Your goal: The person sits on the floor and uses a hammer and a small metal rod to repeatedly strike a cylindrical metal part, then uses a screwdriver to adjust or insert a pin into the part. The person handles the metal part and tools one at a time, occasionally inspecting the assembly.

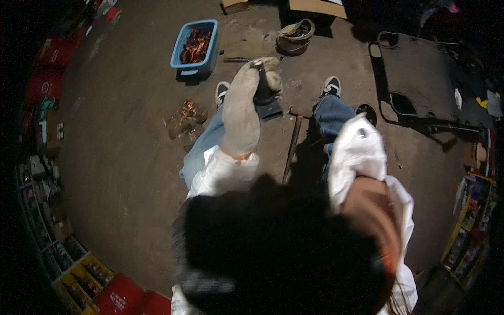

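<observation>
Seen from above, a seated person in blue jeans and black-and-white sneakers stretches the left hand (247,100) forward over a rough, dusty concrete floor (121,136). That hand wears a thick, pale, grimy fabric work glove, soft and bulky, and its fingers are curled tight around a small dark tool (265,97). The tool is black and blocky, with a narrow top in the fist and a wider, flat, wedge-shaped base showing below the glove; its finer detail is too dark to make out. It sits just above centre, between the two knees.

The right hand (362,139) lies at about 3 o'clock from centre, bundled in loose white cloth over the right thigh; whether its fingers are spread or closed cannot be told.

Just beside the tool, at 5 o'clock from it, a long-handled hammer (292,144) lies on the floor between the legs. At 11 o'clock stands a light blue plastic tub (181,44) holding reddish coppery scrap. A crumpled heap of similar scrap (185,119) lies at 9 o'clock from the glove. At 12 o'clock sits a round, worn basket (295,35). At 2 o'clock lies a flat dark metal panel (420,73) with rounded cut-outs. A dark blurred mass fills the lower middle of the view, hiding the lap.
</observation>
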